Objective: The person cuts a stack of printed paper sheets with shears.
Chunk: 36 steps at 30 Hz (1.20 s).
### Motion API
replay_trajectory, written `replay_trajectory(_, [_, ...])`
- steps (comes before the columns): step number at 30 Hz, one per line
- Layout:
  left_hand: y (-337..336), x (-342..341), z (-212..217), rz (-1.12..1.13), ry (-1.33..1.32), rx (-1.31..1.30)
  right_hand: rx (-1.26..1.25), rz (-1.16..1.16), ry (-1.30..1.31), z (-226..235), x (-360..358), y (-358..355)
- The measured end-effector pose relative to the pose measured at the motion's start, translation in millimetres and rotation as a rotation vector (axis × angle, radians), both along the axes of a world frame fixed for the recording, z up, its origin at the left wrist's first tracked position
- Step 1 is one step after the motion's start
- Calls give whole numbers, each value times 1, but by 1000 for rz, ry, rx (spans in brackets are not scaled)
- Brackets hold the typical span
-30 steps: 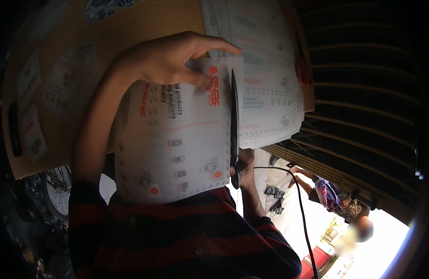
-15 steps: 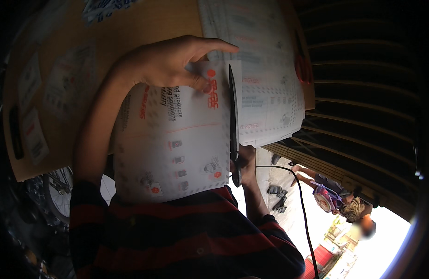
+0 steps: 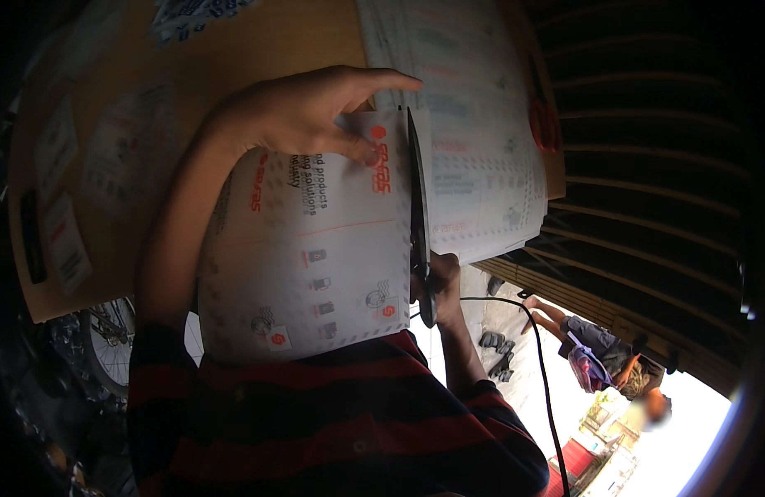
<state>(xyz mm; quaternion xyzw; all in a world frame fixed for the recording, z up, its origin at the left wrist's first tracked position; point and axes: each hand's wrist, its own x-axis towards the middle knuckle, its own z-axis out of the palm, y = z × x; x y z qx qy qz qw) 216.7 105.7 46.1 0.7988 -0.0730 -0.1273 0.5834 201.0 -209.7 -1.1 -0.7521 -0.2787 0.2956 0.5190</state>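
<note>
A translucent printed sheet (image 3: 345, 240), with orange and black print, lies in front of my chest and hangs over the table's near edge. My left hand (image 3: 316, 112) grips its far part, thumb pressed on top and index finger stretched to the right; the other fingers are mostly hidden. My right hand (image 3: 446, 277) is closed around the handles of dark scissors (image 3: 419, 186). Their long blades point away from me along the sheet's right edge, and the tips stand slightly apart near my left thumb. Part of the right hand is hidden behind the scissors.
More printed sheets (image 3: 482, 182) are stacked on the wooden table (image 3: 300, 41). Red handles (image 3: 545, 124) lie at the right edge. Smaller printed pieces (image 3: 63, 244) lie left. A black cable (image 3: 542, 373) runs down beside my right arm. Another person (image 3: 610, 356) is beyond, at lower right.
The scissors have shifted slightly, and their tips now show a small gap. My right hand has moved a little up and right with them. My left hand keeps its grip on the sheet.
</note>
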Motion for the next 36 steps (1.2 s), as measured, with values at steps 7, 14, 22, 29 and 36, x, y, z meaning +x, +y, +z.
replay_trajectory(7, [3, 2, -7, 39, -62, -20, -12, 34, -75, 1, 6, 2])
replay_trajectory(14, [4, 0, -3, 27, -7, -14, -12, 22, 0, 3, 6, 5])
replay_trajectory(22, [12, 3, -4, 11, 30, -39, -84, -79, 11, -6, 0, 9])
replay_trajectory(29, [56, 4, -37, 77, -107, 193, -73, -93, 28, -11, -1, 13])
replay_trajectory(36, [68, -5, -14, 404, 181, 455, 92, -151, 123, -7, -4, 3])
